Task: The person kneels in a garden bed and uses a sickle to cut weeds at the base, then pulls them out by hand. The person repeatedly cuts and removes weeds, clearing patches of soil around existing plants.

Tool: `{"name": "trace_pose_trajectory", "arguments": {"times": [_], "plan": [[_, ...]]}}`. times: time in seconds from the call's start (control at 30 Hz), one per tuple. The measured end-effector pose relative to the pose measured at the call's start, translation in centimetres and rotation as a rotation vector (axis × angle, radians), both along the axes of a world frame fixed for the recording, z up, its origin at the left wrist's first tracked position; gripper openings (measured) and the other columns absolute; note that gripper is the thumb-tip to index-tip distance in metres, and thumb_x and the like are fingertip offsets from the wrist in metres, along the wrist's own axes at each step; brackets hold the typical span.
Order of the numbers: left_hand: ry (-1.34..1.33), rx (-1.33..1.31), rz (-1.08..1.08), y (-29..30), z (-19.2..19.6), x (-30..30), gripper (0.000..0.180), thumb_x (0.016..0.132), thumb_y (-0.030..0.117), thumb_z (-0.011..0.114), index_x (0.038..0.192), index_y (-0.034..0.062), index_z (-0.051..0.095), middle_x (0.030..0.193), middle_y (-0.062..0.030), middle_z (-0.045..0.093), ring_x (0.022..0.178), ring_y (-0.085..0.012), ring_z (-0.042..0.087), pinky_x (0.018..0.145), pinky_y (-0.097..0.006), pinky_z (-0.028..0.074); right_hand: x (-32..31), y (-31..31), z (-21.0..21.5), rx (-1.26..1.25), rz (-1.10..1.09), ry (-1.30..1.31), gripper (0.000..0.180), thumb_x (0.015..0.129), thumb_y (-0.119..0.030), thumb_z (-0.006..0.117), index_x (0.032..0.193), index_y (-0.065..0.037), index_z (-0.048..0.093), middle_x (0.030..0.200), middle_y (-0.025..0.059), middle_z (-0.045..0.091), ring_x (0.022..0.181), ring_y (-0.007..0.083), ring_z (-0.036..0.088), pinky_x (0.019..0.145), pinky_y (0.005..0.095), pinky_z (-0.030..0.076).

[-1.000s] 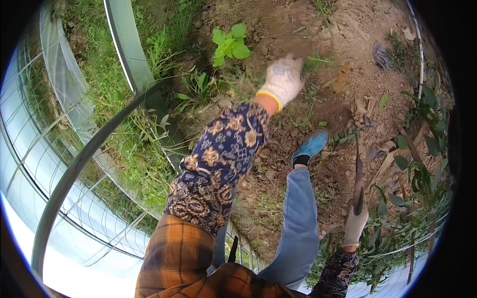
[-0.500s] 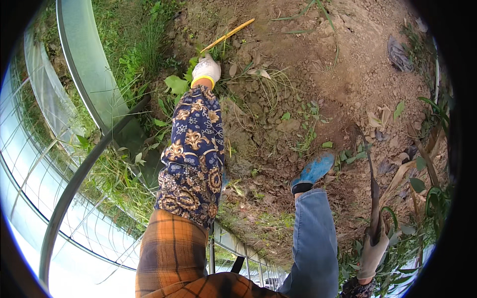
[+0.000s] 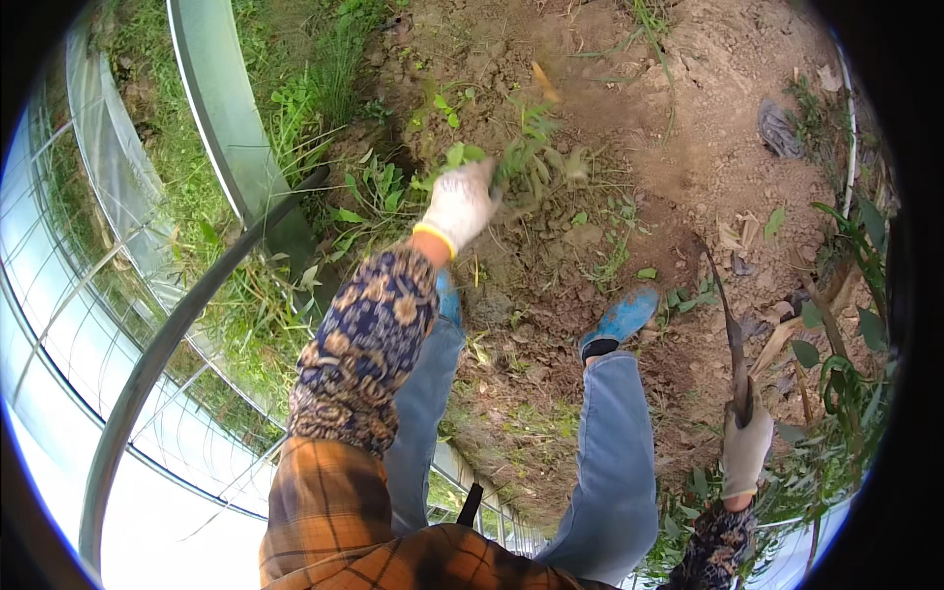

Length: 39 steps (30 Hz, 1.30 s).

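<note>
My left hand [image 3: 459, 204], in a white glove with a yellow cuff, is over the soil in front of me. Its fingers are closed on a bunch of green weeds [image 3: 526, 147], smeared by motion beyond the fingertips. Low on the right, my right hand [image 3: 745, 447], also gloved, grips a sickle [image 3: 733, 344] with a dark, slim, slightly curved blade. The blade points away from me, its tip just above the ground; the handle is mostly hidden in the glove. A short yellow stick [image 3: 544, 84], blurred, lies or moves past the weeds.
A grey pipe [image 3: 187, 324] and plastic sheeting [image 3: 221, 108] run along the left, with grass [image 3: 334, 69] beside them. Leafy plants [image 3: 846, 393] crowd the right edge near my right hand. My blue shoe [image 3: 624, 317] stands on bare soil. Dark crumpled scrap [image 3: 777, 128] lies far right.
My left hand has come nearer and to the right, carrying weeds from the grassy edge. The yellow stick has shifted right. My right hand with the sickle has moved slightly away from me.
</note>
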<state>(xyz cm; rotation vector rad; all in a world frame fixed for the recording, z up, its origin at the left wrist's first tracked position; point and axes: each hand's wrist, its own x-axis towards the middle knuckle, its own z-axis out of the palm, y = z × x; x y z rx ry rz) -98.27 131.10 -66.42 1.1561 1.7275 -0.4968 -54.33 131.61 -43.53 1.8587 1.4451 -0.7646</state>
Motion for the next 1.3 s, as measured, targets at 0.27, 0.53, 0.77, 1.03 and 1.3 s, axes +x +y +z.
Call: {"name": "trace_pose_trajectory", "arguments": {"times": [0.27, 0.53, 0.77, 1.03, 1.3], "plan": [[0.308, 0.279, -0.336, -12.7, 26.1, -10.1, 0.040, 0.075, 0.007, 0.068, 0.113, 0.0089, 0.057, 0.091, -0.0093, 0.063, 0.077, -0.0248, 0.063, 0.064, -0.038, 0.054, 0.7, 2.3, -0.3, -0.074, 0.127, -0.039, 0.031, 0.084, -0.022, 0.065, 0.103, 0.002, 0.063, 0.095, 0.0238, 0.066, 0.093, 0.0416, 0.062, 0.081, 0.0476, 0.048], [1.050, -0.667, 0.041, -27.5, 43.2, -20.4, 0.090, 0.075, 0.031, 0.076, 0.148, 0.0091, 0.028, 0.154, -0.0166, 0.025, 0.128, -0.0353, 0.047, 0.102, -0.043, 0.043, -1.1, 3.1, -1.0, -0.104, 0.149, -0.002, 0.026, 0.083, -0.027, 0.062, 0.093, -0.003, 0.066, 0.093, 0.0213, 0.068, 0.093, 0.0390, 0.065, 0.083, 0.0458, 0.051], [0.910, 0.007, 0.643, -23.7, 42.1, -17.4, 0.091, 0.076, 0.031, 0.076, 0.148, 0.0041, 0.027, 0.146, -0.0231, 0.039, 0.128, -0.0345, 0.047, 0.106, -0.040, 0.039, 1.5, 2.7, 0.6, -0.068, 0.122, 0.064, 0.032, 0.083, -0.035, 0.065, 0.093, -0.005, 0.066, 0.094, 0.0181, 0.069, 0.093, 0.0347, 0.065, 0.082, 0.0449, 0.052], [0.321, 1.060, 1.485, -8.1, 43.7, -13.6, 0.065, 0.080, 0.034, 0.079, 0.131, 0.0087, 0.048, 0.126, -0.0064, 0.057, 0.113, -0.0209, 0.055, 0.091, -0.031, 0.047, 2.8, 8.3, 5.2, 0.257, -0.307, 0.397, 0.042, 0.084, -0.030, 0.063, 0.119, -0.006, 0.060, 0.093, 0.0241, 0.067, 0.091, 0.0416, 0.063, 0.079, 0.0489, 0.050], [0.767, 0.994, 1.698, -8.4, 41.5, -17.7, 0.051, 0.084, 0.035, 0.073, 0.113, -0.0057, 0.063, 0.103, -0.0111, 0.067, 0.085, -0.0242, 0.062, 0.076, -0.035, 0.052, -1.7, 21.9, 2.3, 0.293, -0.328, 0.185, 0.049, 0.083, -0.028, 0.064, 0.127, -0.008, 0.055, 0.102, 0.0181, 0.069, 0.097, 0.0355, 0.066, 0.086, 0.0431, 0.052]]}}
